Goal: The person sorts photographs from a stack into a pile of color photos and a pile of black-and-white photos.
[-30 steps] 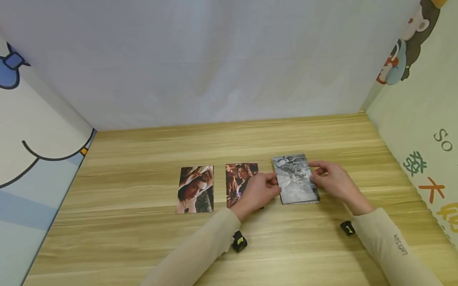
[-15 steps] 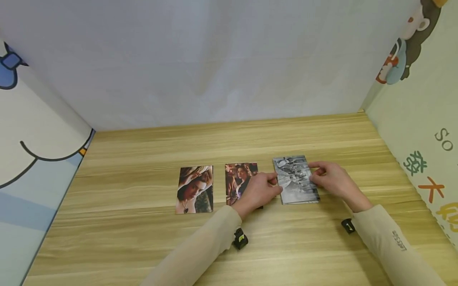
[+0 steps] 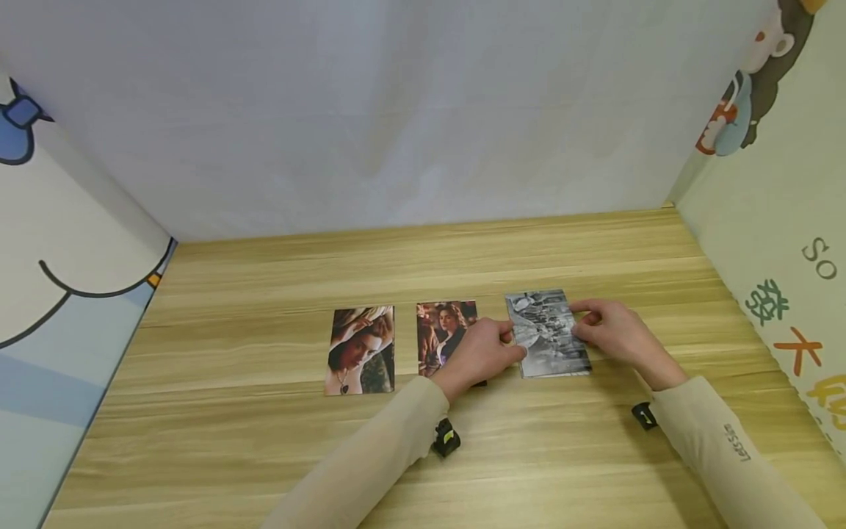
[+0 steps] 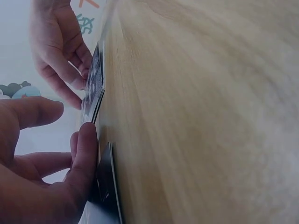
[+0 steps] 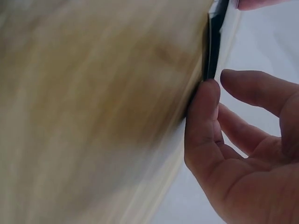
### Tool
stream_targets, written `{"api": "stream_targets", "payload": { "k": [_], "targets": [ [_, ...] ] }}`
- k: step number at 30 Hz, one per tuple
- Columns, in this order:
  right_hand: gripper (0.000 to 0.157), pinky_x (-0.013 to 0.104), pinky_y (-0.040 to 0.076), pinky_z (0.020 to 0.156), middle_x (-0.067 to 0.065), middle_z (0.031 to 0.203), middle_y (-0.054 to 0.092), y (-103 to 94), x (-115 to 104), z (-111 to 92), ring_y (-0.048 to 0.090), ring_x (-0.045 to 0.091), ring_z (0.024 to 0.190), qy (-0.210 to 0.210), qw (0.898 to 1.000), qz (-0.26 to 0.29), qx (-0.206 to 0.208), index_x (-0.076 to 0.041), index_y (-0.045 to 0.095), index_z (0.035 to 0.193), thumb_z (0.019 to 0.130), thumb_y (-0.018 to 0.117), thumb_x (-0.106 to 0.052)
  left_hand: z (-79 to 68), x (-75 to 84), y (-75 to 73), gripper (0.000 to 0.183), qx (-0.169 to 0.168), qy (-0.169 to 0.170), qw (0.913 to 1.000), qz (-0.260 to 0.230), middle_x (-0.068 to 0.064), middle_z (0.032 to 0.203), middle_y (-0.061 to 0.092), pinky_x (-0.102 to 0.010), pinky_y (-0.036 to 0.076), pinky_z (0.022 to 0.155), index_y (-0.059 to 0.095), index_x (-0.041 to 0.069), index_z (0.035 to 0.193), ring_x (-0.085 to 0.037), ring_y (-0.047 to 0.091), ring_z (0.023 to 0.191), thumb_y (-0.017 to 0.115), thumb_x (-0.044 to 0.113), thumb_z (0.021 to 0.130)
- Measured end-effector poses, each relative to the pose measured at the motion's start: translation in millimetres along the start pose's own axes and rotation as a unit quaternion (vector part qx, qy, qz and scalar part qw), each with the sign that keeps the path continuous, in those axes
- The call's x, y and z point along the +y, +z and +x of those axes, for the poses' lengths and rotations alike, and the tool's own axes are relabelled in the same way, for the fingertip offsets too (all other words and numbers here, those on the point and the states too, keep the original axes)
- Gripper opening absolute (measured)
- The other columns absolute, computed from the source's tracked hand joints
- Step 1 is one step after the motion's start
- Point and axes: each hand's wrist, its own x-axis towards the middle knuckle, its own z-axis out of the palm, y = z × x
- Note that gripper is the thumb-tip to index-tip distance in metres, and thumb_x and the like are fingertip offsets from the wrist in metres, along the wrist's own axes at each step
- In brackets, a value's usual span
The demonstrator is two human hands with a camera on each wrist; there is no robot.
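A small stack of photo cards [image 3: 548,334], topped by a black-and-white crowd picture, lies between my two hands. My left hand [image 3: 477,356] touches its left edge with its fingertips, thumb and forefinger spread apart. At the opposite edge, fingertips of my right hand [image 3: 611,330] rest against the cards. Seen edge-on in the right wrist view, the stack [image 5: 214,44] shows slightly separated layers. Partly under my left hand lies a colour photo [image 3: 436,330] of a person in dark clothing. Further left is another colour photo [image 3: 362,353], a reclining person with a necklace.
The wood-grain table [image 3: 264,441] reaches a pale cloth wall [image 3: 396,110] behind. Printed panels stand at both sides, the right panel [image 3: 760,242] bearing lettering and a cartoon figure. Black wrist straps [image 3: 446,438] hang below both sleeves.
The stack's top card has slid slightly toward me, and its edges lie closer in line with the cards beneath. My left hand has shifted a little right; the right hand barely moves.
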Motion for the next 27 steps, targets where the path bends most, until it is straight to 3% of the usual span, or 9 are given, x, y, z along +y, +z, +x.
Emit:
{"api": "stream_targets", "payload": {
  "k": [11, 13, 15, 17, 19, 23, 27],
  "targets": [
    [0.047, 0.035, 0.047, 0.072, 0.018, 0.104, 0.071, 0.0, 0.2, -1.2, 0.061, 0.022, 0.086, 0.005, 1.0, -0.002, -0.002, 0.009, 0.06, 0.135, 0.097, 0.066, -0.017, -2.7, 3.0, -1.1, 0.04, 0.001, 0.0, 1.0, -0.002, 0.005, 0.063, 0.024, -0.024, 0.022, 0.058, 0.034, 0.014, 0.072, -0.01, 0.021, 0.054, 0.068, 0.012, 0.092],
    [0.048, 0.035, 0.048, 0.073, 0.02, 0.108, 0.071, 0.0, 0.1, -2.0, 0.063, 0.024, 0.088, 0.009, 1.0, 0.001, -0.001, 0.009, 0.059, 0.136, 0.098, 0.065, -0.019, -3.3, 3.8, -1.4, 0.032, 0.003, -0.007, 1.0, -0.004, 0.004, 0.066, 0.03, -0.024, 0.024, 0.057, 0.042, 0.01, 0.074, -0.009, 0.023, 0.054, 0.069, 0.013, 0.092],
    [0.049, 0.037, 0.049, 0.075, 0.022, 0.112, 0.071, -0.5, -0.6, -2.9, 0.064, 0.028, 0.092, 0.014, 1.0, 0.003, 0.0, 0.009, 0.058, 0.139, 0.1, 0.063, -0.021, -4.2, 4.5, -1.6, 0.014, 0.008, -0.015, 0.9998, -0.003, 0.003, 0.073, 0.044, -0.023, 0.031, 0.058, 0.062, 0.003, 0.089, -0.009, 0.032, 0.056, 0.07, 0.015, 0.092],
    [0.05, 0.039, 0.049, 0.077, 0.024, 0.115, 0.07, -1.8, -1.9, -4.8, 0.065, 0.033, 0.097, 0.018, 1.0, 0.004, 0.004, 0.008, 0.056, 0.141, 0.102, 0.061, -0.024, -5.2, 5.7, -1.6, 0.035, 0.014, -0.026, 0.9995, -0.006, -0.001, 0.089, 0.058, -0.022, 0.042, 0.065, 0.068, -0.002, 0.121, -0.008, 0.045, 0.064, 0.07, 0.016, 0.091],
    [0.051, 0.044, 0.05, 0.08, 0.026, 0.118, 0.068, -3.7, -4.2, -6.8, 0.064, 0.038, 0.104, 0.02, 1.0, 0.006, 0.009, 0.008, 0.054, 0.143, 0.104, 0.058, -0.025, -6.6, 6.9, -1.5, 0.059, 0.025, -0.03, 0.9992, -0.01, -0.004, 0.109, 0.066, -0.023, 0.05, 0.076, 0.056, -0.001, 0.146, -0.009, 0.057, 0.08, 0.07, 0.016, 0.091],
    [0.051, 0.051, 0.051, 0.085, 0.026, 0.121, 0.067, -5.9, -7.1, -9.9, 0.062, 0.045, 0.112, 0.012, 0.999, 0.007, 0.03, 0.007, 0.053, 0.144, 0.105, 0.054, -0.025, -11.7, 9.9, -3.3, 0.057, 0.041, -0.031, 0.9978, -0.042, -0.005, 0.116, 0.069, -0.026, 0.054, 0.086, 0.056, 0.003, 0.147, -0.014, 0.068, 0.101, 0.066, 0.015, 0.092],
    [0.051, 0.045, 0.053, 0.082, 0.026, 0.122, 0.066, -5.3, -11.9, -12.9, 0.064, 0.045, 0.113, 0.004, 0.999, 0.023, 0.047, 0.007, 0.053, 0.145, 0.106, 0.053, -0.025, -19.1, 11.3, -6.9, 0.049, 0.063, -0.016, 0.9952, -0.073, 0.0, 0.109, 0.071, -0.025, 0.055, 0.079, 0.06, 0.004, 0.143, -0.013, 0.071, 0.097, 0.065, 0.014, 0.095]
  ]
}}
